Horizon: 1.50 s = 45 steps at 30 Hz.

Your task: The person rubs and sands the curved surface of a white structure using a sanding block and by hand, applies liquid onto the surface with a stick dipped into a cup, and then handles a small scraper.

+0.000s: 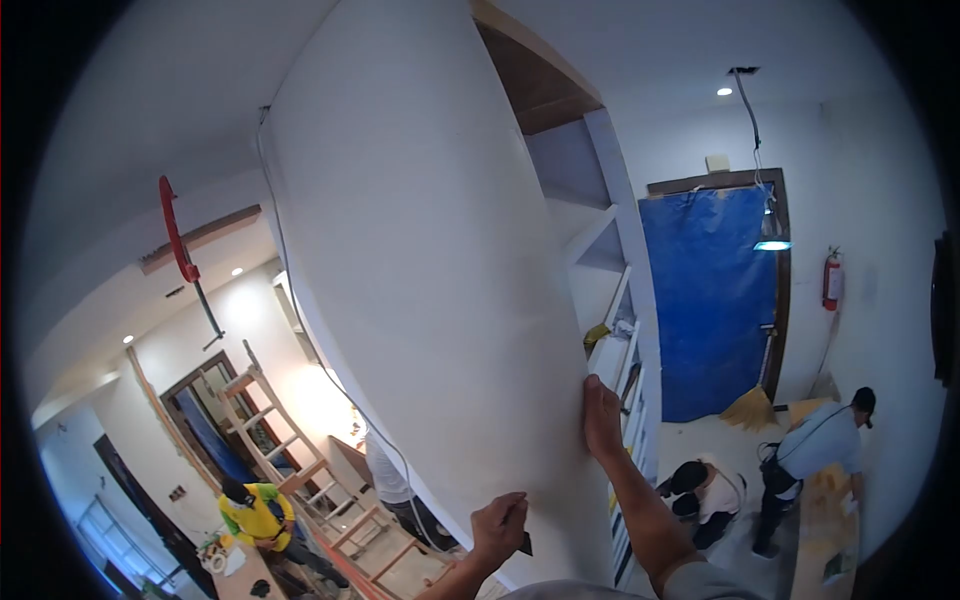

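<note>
A tall white panel [400, 250] fills the middle of the view, forming the side of a white shelf unit [590, 255]. Low against its face is my left hand [497, 527], closed, with a small dark flat piece [526, 543] sticking out below the fingers. What kind of piece it is, I cannot make out. Higher up and to the right, my right hand [601, 415] grips the panel's front edge beside the shelf openings. Its fingertips are partly hidden. A yellow item [597, 333] lies on a shelf just above that hand.
A red clamp [178, 230] hangs at upper left, and a cable [285, 260] runs down the panel's left edge. Wooden ladders [270, 430] stand below. One person in yellow [260, 520] is at left; two others [810, 450] work at right near a blue-covered doorway [700, 300].
</note>
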### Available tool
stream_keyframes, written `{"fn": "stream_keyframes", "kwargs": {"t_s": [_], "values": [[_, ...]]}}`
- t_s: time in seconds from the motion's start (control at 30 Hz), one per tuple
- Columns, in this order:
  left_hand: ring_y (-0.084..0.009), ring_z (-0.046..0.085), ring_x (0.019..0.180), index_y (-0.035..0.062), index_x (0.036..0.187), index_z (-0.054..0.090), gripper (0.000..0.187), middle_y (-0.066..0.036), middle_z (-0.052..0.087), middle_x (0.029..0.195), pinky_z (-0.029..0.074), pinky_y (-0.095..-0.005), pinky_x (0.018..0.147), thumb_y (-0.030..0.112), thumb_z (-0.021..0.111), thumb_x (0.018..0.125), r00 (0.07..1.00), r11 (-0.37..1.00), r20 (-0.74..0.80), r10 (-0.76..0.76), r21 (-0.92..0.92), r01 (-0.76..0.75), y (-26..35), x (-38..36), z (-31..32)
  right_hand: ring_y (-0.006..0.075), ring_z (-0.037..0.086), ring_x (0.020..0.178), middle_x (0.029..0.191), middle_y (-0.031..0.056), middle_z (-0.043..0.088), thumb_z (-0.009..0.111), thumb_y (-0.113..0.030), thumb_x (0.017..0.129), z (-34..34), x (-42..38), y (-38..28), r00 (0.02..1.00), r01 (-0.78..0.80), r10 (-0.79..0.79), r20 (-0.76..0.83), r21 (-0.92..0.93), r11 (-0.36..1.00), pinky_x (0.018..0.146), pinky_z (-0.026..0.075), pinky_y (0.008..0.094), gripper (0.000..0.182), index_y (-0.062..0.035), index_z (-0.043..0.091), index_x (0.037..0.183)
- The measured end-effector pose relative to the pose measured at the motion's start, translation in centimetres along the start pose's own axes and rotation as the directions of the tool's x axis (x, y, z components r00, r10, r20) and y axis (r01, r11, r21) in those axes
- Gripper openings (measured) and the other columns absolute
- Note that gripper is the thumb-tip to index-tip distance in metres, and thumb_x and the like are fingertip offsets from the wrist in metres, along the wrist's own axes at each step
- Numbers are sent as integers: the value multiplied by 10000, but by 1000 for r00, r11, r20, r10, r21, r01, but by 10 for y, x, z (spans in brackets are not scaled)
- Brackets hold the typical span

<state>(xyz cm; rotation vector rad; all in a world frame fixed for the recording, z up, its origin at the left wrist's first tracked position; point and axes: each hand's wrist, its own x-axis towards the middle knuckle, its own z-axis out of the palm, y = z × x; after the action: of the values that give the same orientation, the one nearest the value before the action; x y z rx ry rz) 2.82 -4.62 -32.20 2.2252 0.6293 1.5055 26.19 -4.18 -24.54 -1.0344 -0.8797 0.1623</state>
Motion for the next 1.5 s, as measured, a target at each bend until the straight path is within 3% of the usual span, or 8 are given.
{"fn": "stream_keyframes", "kwargs": {"t_s": [0.63,0.77,0.8,0.9,1.17,1.27,1.33,1.5], "values": [[-280,665,593,81,881,711,69,-99,677,700,525,-379,570,117,727,824,993,958,-71,96,276,-73,32,48,-41,82,513,859,903,-1,609,485,-358,1049,-12,-8,-1,989,-39,18,149,139,990,788,415,254,383,-3,630,1054],[-144,583,499,46,852,656,139,-72,630,622,471,-285,492,130,767,852,959,996,-279,-39,-89,15,44,84,-65,160,561,1063,1130,89,632,542,-375,1018,-7,-5,-56,981,160,-175,85,160,974,902,430,296,472,15,557,1284],[-133,565,494,43,850,650,161,-63,621,611,467,-280,489,137,780,843,975,997,-223,-2,-75,-15,52,89,-66,239,518,1210,1322,170,552,502,-492,1003,-12,-4,-52,946,317,-324,8,-221,922,996,414,377,664,34,455,1406],[-114,521,478,44,847,642,253,-47,594,586,454,-275,480,196,838,799,1000,997,14,-6,-73,7,93,90,-67,309,506,1252,1386,203,490,558,-530,940,-22,-29,-103,800,594,-577,164,-88,800,1031,391,438,762,45,411,1417],[-175,584,531,43,970,676,330,-91,656,668,479,-311,537,262,835,780,838,861,538,87,-465,209,71,70,-24,381,335,1436,1569,236,304,312,-776,901,-2,-97,-129,680,95,-474,560,574,814,1165,245,501,1027,53,288,1508],[-146,580,529,45,1002,680,282,-79,648,644,483,-315,530,236,790,827,976,990,218,20,135,-51,68,90,-34,390,324,1434,1533,268,344,308,-833,852,-11,-90,-122,685,172,-580,440,676,716,1174,202,516,1094,56,329,1489],[-102,602,535,41,1016,677,254,-64,633,610,486,-297,522,204,769,844,981,986,123,-153,-46,159,86,124,-63,378,351,1418,1509,255,384,451,-773,860,-14,-76,-129,771,324,-559,306,568,757,1160,245,507,1049,57,327,1489],[-27,478,580,-80,1164,630,529,25,537,608,446,-186,571,232,836,791,900,975,-376,221,113,-192,185,255,-135,378,367,1391,1504,271,340,762,-624,715,-9,-19,-85,919,389,-369,141,-167,906,1158,262,487,1178,57,226,1512]]}}
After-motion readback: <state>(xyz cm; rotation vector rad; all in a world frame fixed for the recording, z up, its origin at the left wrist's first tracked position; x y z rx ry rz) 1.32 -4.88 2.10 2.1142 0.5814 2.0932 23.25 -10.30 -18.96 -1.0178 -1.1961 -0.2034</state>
